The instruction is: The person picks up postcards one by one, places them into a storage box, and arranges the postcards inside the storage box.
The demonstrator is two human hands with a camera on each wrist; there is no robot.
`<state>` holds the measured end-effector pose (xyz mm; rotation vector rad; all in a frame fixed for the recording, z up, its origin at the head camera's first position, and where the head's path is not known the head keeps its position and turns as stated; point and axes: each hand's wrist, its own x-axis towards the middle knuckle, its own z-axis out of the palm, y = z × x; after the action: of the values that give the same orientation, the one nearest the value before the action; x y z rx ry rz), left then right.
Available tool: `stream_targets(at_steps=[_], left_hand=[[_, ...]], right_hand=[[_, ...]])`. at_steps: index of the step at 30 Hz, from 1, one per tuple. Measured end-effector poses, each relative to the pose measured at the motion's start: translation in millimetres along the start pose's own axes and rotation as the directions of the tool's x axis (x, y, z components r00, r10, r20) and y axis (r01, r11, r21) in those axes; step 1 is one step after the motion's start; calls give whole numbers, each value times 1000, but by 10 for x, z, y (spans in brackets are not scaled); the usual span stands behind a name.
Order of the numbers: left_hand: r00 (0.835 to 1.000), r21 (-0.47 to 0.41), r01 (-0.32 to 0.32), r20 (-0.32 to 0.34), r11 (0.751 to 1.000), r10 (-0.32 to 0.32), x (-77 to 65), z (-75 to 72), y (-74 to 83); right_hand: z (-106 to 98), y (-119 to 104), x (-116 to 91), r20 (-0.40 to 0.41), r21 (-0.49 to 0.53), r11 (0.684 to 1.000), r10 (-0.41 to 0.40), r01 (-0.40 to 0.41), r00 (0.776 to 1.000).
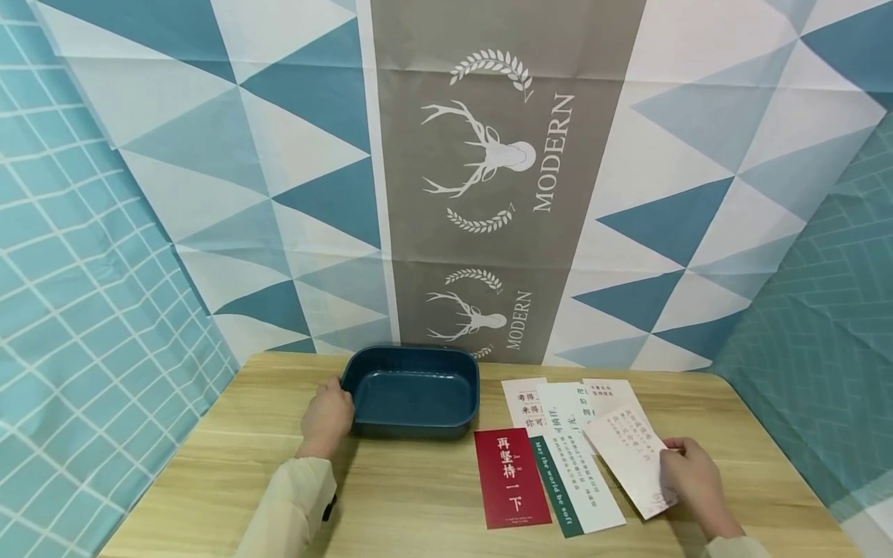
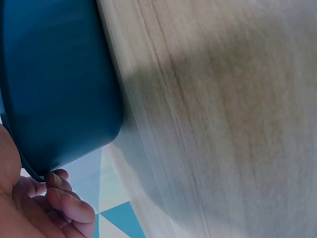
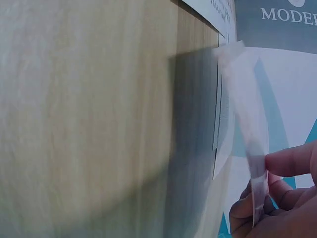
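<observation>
Left hand (image 1: 326, 417): grips dark-blue dish (image 1: 415, 425) by its rim | right hand (image 1: 692, 474): pinches white text card (image 1: 628, 459) | red card (image 1: 512, 484): on table (image 1: 412, 500)

– where's the left hand (image 1: 328, 412)?
– at the blue dish (image 1: 412, 399), gripping the left end of its rim.
– and the right hand (image 1: 694, 474)?
– well to the dish's right, pinching a pale card (image 1: 631, 457) by its edge.
– any more cards?
– a red card (image 1: 512, 482) lies on the table (image 1: 405, 496), front right of the dish; past it, a long white card (image 1: 584, 469), green along one side.
– behind the dish?
– a cloth (image 1: 481, 232) printed with deer and triangles.
</observation>
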<state>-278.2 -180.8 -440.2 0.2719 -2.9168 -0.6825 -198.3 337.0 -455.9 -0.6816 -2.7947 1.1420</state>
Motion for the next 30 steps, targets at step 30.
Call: stream_targets(at_steps=[30], left_hand=[[1000,-11,25,5,1000,-25,24,15,-2]], right_hand=[[129,-866,-129,63,-22,901,-431,433,900]])
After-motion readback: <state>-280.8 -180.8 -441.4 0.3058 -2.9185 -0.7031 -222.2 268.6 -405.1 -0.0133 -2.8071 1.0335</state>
